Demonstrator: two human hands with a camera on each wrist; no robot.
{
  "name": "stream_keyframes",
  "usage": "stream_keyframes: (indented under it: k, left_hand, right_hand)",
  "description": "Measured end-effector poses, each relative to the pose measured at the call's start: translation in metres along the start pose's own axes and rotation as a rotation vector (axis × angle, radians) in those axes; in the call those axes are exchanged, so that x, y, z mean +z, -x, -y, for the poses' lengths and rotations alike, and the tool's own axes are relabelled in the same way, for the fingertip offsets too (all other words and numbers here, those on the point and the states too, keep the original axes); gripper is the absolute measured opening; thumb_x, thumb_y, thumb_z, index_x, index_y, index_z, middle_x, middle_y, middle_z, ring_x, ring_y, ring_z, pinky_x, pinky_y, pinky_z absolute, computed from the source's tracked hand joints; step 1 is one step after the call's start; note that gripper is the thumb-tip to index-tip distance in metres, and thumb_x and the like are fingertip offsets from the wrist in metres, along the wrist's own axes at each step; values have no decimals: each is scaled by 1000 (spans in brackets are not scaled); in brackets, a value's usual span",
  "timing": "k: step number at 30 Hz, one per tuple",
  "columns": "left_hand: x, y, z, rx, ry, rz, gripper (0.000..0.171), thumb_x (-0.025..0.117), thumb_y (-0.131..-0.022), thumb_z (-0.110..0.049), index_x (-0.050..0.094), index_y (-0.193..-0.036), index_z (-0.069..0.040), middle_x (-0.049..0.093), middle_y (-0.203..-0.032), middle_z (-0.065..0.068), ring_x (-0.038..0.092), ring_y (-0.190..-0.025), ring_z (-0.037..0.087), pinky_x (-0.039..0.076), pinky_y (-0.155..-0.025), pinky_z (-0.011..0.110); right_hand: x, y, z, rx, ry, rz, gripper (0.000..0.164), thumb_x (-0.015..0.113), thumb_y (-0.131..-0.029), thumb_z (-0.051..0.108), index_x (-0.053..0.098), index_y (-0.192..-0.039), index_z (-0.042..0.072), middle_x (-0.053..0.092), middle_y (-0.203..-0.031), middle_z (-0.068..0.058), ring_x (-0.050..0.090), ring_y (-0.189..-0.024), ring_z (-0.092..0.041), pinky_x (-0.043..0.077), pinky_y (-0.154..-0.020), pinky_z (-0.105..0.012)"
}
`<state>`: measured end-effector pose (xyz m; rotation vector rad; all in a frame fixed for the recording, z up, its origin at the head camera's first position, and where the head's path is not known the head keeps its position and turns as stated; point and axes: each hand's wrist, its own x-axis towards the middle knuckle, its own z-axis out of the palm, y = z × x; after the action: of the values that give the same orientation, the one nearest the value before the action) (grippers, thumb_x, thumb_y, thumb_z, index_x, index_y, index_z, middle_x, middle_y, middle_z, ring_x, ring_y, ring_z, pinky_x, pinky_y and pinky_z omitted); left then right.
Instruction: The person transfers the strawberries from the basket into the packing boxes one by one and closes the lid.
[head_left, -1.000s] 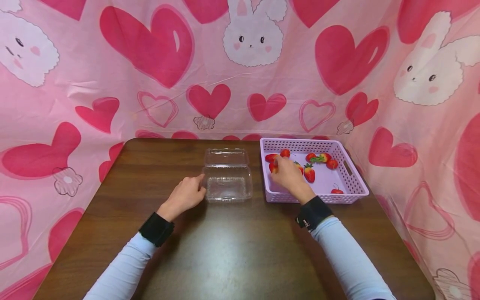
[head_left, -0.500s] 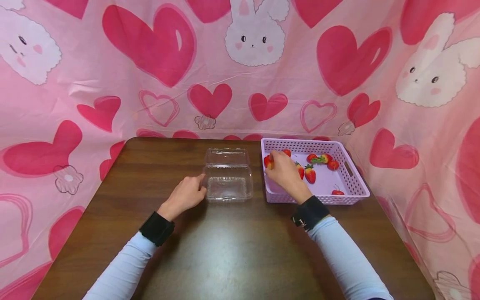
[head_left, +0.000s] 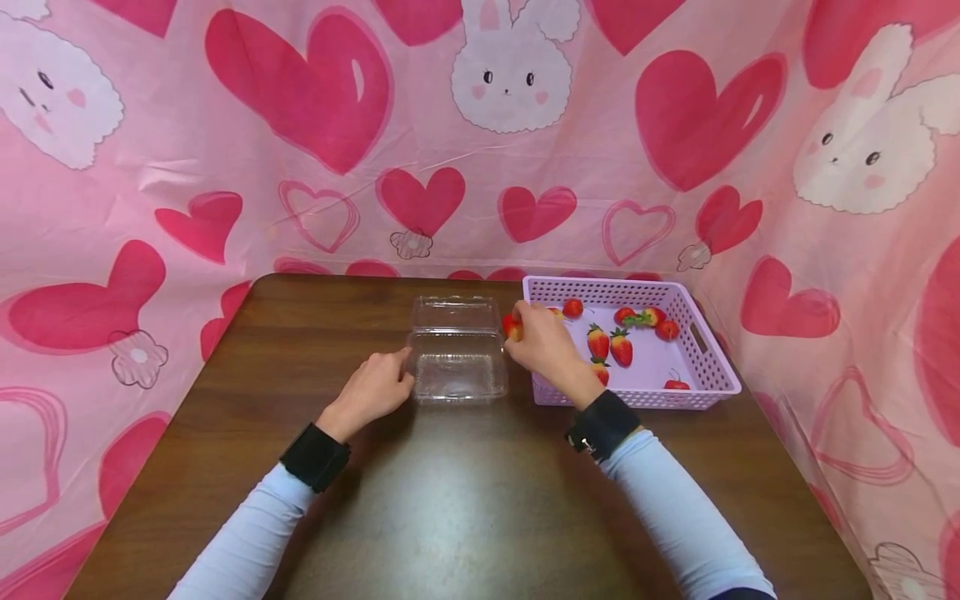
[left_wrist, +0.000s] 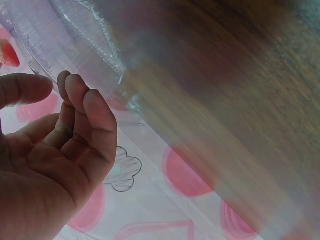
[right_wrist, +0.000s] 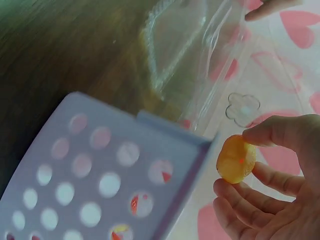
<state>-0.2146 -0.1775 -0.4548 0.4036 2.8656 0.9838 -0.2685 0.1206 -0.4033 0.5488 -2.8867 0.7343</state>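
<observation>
My left hand (head_left: 369, 388) is at the left rim of a clear plastic clamshell container (head_left: 459, 400), which stands with its lid laid back. Thumb and index finger appear to pinch the rim; the left wrist view shows the other fingers (left_wrist: 100, 112) curled. My right hand (head_left: 549, 343) pinches a small red-and-yellow fruit (right_wrist: 233, 162) between thumb and fingertips, over the gap between container and basket. Strawberries (head_left: 621, 348) and cherries (head_left: 573, 307) lie in the lilac basket (head_left: 637, 398). My right hand and wrist hide part of its left side.
The basket stands at the back right of the brown wooden table (head_left: 450, 500), just right of the container. A pink curtain (head_left: 465, 150) printed with hearts and rabbits hangs close behind the table and along both sides.
My right hand has lifted the red-and-yellow fruit from the basket and carried it left, over the basket's left wall, towards the container. My left hand keeps its place.
</observation>
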Motion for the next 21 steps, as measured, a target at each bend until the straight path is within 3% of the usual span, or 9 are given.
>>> stream_keyframes:
  k: [21]
  left_hand:
    - [1,4,-3,-3,13,3,55,60,-102,-9,48,-153,8,45,-56,2,42,-42,18,39,-44,30]
  right_hand:
    - [50,-9,22,-101,5,96,35,82,-84,15,64,-112,3,63,-94,-12,63,-82,-27,60,-76,-41]
